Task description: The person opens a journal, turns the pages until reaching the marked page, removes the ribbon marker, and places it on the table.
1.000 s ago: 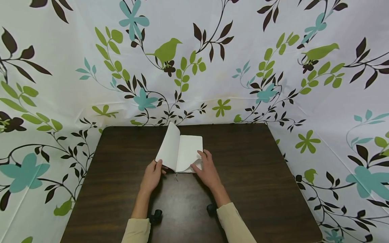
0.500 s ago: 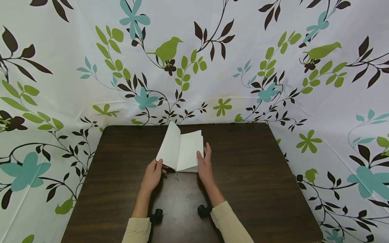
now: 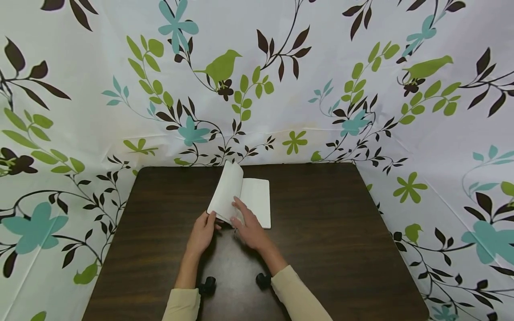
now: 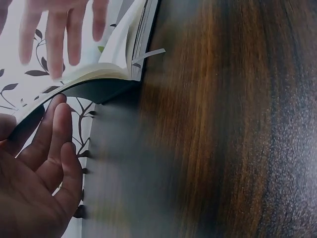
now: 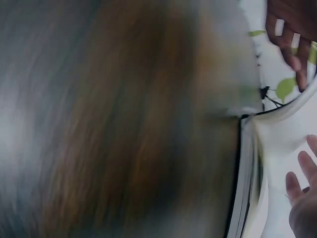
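Note:
An open notebook point(image 3: 258, 200) with blank white pages and a dark cover point(image 4: 104, 90) lies near the middle of the table, its left half raised. My left hand point(image 3: 202, 234) grips that left half at its lower outer corner, thumb above and fingers beneath the cover. Over the lower part of the notebook, near the spine, is my right hand point(image 3: 250, 229), its fingers extended toward the left pages. Whether it touches the paper I cannot tell. A thin ribbon bookmark point(image 4: 150, 56) sticks out at the spine's bottom end in the left wrist view.
The dark wood-grain table point(image 3: 329, 249) extends around the notebook on all sides. Behind it and along both sides hangs a white cloth point(image 3: 273, 107) printed with leaves, birds and flowers. A small black device point(image 3: 207, 286) sits at the left wrist, another point(image 3: 263, 281) at the right.
My right hand has moved from the notebook's right edge leftward to the spine. A page has turned over from right to left. The left hand keeps its grip in place.

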Tool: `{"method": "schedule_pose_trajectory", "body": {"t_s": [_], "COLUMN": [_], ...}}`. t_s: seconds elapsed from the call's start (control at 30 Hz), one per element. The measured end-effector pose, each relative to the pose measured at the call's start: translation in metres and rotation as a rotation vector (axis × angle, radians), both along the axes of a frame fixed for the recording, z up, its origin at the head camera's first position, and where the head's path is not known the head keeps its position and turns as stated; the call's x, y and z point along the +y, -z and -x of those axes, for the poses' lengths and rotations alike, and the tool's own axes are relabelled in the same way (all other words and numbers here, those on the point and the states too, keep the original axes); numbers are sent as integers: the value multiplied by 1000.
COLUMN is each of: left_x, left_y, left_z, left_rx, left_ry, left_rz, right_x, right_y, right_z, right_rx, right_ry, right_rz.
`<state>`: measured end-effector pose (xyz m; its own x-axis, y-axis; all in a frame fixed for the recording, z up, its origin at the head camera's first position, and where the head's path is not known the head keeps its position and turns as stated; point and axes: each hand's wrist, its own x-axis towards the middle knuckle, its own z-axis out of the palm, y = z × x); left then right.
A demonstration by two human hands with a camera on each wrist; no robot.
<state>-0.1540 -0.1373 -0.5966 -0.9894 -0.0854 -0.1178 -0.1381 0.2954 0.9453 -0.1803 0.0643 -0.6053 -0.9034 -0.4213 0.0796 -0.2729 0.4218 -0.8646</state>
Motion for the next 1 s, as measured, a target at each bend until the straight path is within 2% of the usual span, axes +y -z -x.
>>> {"method": "schedule_pose_trajectory", "body": {"t_s": [0.1,0.2,0.5,0.77,1.0], "left_x": [1,2,0,2,5], "left_y": [0,0,0,-3,-4], "left_z": [1,2,1,3,2], "left_rx": [5,2,8,-15,-11], "left_ry": [12,20,53,25,-9], "left_rz": [3,12,-3,24,36], "right_x": [-2,-3,-4,-6,-6], "right_y": [3,4,5,3,6], "right_z": [0,1,0,-5,-7], "right_rx": [139,225,284,238,299], "right_ry": [-33,-50,-95,-111,-109], "right_rz": [-141,-177,-200,-331,-343]}}
